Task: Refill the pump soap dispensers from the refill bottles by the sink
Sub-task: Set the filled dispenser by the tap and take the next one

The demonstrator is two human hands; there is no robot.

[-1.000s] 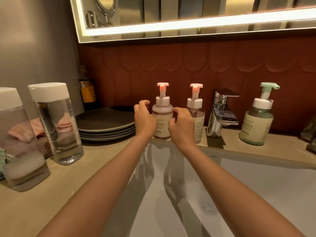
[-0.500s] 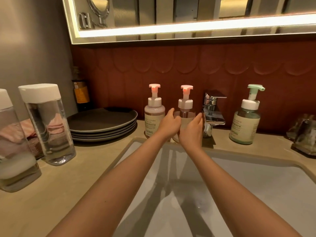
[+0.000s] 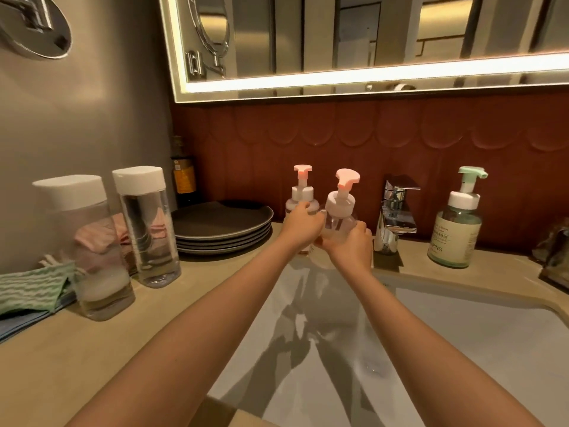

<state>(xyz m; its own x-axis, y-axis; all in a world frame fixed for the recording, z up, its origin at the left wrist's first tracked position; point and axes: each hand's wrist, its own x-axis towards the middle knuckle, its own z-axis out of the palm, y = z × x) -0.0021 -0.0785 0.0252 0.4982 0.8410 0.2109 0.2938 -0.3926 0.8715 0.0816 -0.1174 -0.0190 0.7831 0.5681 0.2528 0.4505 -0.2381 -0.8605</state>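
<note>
Two hands grip one clear dispenser (image 3: 338, 218) at the back edge of the bench, just behind the sink (image 3: 462, 334). The left hand (image 3: 300, 226) curls its fingers (image 3: 303, 208) against the bottle's left side, and the right hand (image 3: 351, 246) wraps the lower body from the right. The bottle looks nearly empty and is tilted, with its pink pump head leaning toward the tap (image 3: 395, 211). The hands hide its base.

The likeliest mishap is a knock. The second pink-pump dispenser (image 3: 301, 192) stands directly behind the left hand, touching it or nearly so, and a careless swing could tip it toward the plates (image 3: 221, 223) or into the sink. The plastic looks smooth, so the bottle could slip during unscrewing and drop into the basin. If the collar is twisted off at this tilt, whatever soap remains could run out. The capped refill bottles (image 3: 147, 226) stand well apart near the bench's left edge, so pouring will mean a reach past the plates.
</note>
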